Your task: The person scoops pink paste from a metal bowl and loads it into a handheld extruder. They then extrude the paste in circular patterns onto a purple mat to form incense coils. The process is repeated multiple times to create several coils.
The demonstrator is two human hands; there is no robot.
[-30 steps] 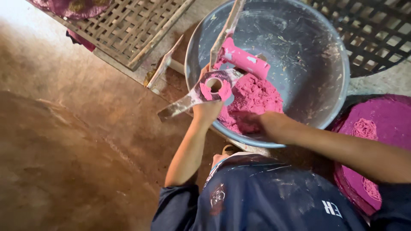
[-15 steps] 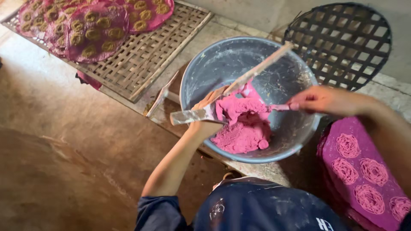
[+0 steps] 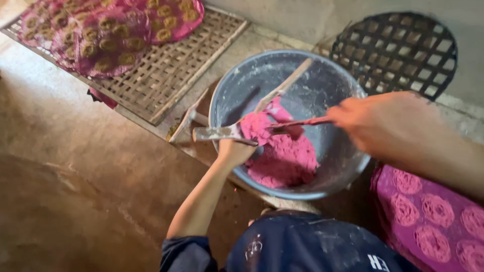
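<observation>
Pink dough (image 3: 285,161) lay heaped in the near half of a wide grey metal basin (image 3: 348,171), and a lump of it clung to a wooden press (image 3: 237,132) that was held level above the basin's near-left rim. The left hand (image 3: 234,151) was closed around the press from below, at the basin's edge. The right hand (image 3: 385,123), blurred, was over the basin's right rim with its fingers closed on a thin pink-smeared stick (image 3: 297,123), whose tip touched the lump on the press. A pale wooden slat (image 3: 285,84) ran from the press up toward the basin's far rim. The basin's bare inner wall was dusted with white powder.

Left of the basin and beyond it lay a woven bamboo tray (image 3: 171,75), bearing pink cloths (image 3: 111,30) covered with rows of yellowish coiled pieces. Behind the basin to the right leaned a round dark lattice rack (image 3: 398,50). Right of the basin and nearer the person lay a pink cloth (image 3: 428,216) with pink coiled pieces on it. Below the basin showed the person's dark blue clothing (image 3: 302,247), and to the left a brown earthen floor (image 3: 65,176).
</observation>
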